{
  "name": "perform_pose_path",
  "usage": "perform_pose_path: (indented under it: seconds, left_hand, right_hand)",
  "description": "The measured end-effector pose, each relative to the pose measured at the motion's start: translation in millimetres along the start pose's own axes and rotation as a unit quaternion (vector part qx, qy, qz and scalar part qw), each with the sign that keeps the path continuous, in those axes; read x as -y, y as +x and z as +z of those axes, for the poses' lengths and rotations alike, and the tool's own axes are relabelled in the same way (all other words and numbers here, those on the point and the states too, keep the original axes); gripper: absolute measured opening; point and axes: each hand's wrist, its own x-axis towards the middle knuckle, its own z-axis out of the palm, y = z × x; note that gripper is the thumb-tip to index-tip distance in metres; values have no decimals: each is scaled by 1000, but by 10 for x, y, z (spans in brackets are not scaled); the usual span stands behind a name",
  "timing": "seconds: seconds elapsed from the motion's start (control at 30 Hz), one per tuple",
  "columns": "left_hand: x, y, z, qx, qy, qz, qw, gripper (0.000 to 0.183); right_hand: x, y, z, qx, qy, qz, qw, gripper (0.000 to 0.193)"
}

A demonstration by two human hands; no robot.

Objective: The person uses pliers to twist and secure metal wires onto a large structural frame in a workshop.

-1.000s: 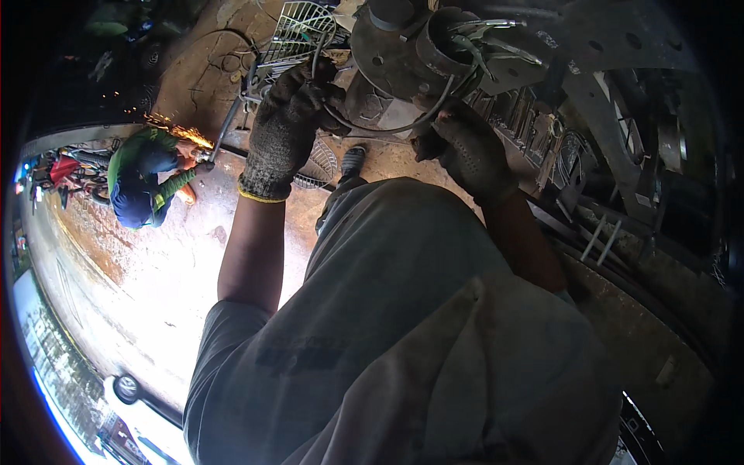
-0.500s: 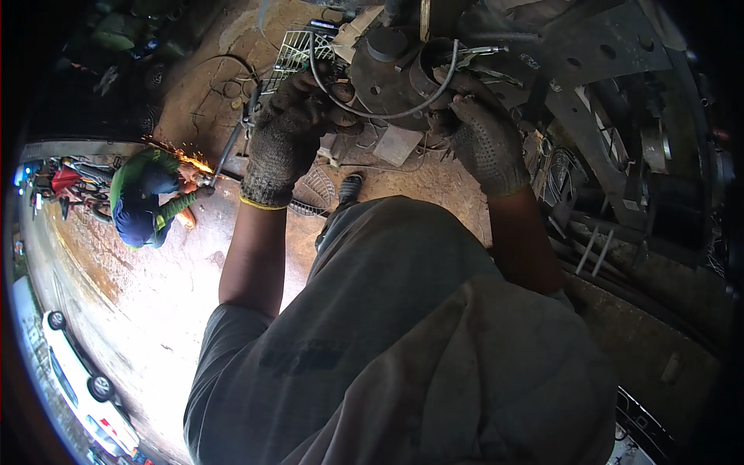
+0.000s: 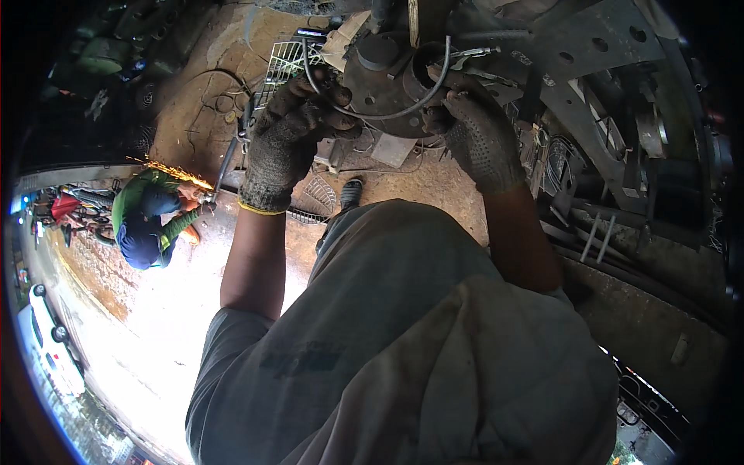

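A thin grey metal rod [image 3: 385,117], bent into a U with its ends pointing away from me, is held up between my two gloved hands. My left hand [image 3: 280,151], in a dark knitted glove with a yellow cuff edge, has its fingers closed on the left side of the bend. On the opposite side, my right hand [image 3: 484,143], in a dotted, dirty glove, grips the rod with thumb and fingers. Just beyond the rod stands a dark metal fixture [image 3: 364,85] with a round plate and short cylinders on it. Locking pliers [image 3: 474,53] sit beside the fixture's right cylinder.
A wire rack [image 3: 284,62] lies at the far left of the fixture. Steel plates with holes [image 3: 597,43] and scrap pieces crowd the right. To the left, a crouching co-worker [image 3: 147,217] works with a tool throwing sparks [image 3: 174,172]. A wire basket [image 3: 316,200] lies near my foot.
Both hands still hold the bent rod, which sits slightly further left in view. The whole view has shifted a little. The co-worker's sparks continue, and the white car outside appears further left.
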Motion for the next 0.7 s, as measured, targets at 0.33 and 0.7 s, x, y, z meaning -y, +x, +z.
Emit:
perform_pose_path:
  seconds: [0.33,0.7]
  left_hand:
    - [196,98,-456,-129,182,-202,954,30]
    - [460,799,-1144,-127,245,-245,929,32]
  right_hand:
    - [-565,-111,103,-49,-162,170,971,32]
    - [-915,192,124,-11,-463,91,881,28]
